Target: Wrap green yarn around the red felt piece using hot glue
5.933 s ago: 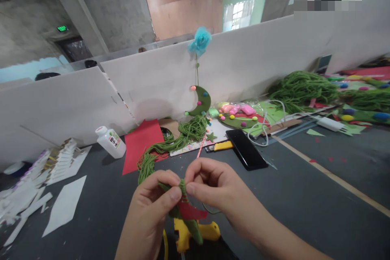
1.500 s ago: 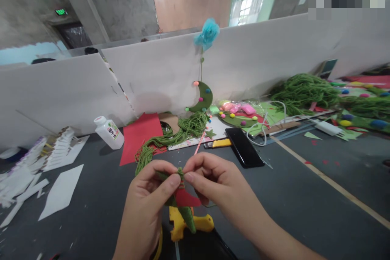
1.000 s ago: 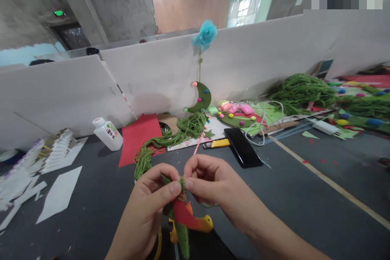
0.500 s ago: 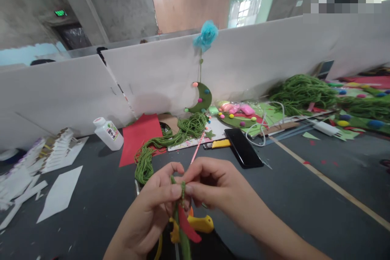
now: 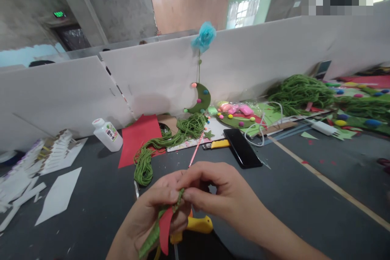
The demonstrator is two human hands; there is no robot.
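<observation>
My left hand [image 5: 149,207] is closed around a green felt strip [image 5: 150,237] that slants down to the lower left. A narrow red felt piece [image 5: 165,229] hangs beside it, pointing downward. At the top, a short green cord [image 5: 179,200] with a knobbly, beaded or braided look lies between the two hands. My right hand [image 5: 219,199] pinches the upper end of this cord, its thumb and forefinger close to my left thumb. Below the hands a yellow tool [image 5: 199,224] shows partly; its kind is hidden.
Behind the hands lie green yarn [image 5: 143,168], red sheets [image 5: 140,136], a yellow cutter [image 5: 219,144] and a black phone [image 5: 243,148]. A white bottle [image 5: 108,135] stands left, near white paper [image 5: 59,195]. A felt moon [image 5: 202,98] hangs at the white partition [image 5: 256,61].
The green felt strip and red piece have swung from nearly upright to slanting lower left. My left hand has turned and its fingers have closed more; my right hand still pinches at the top.
</observation>
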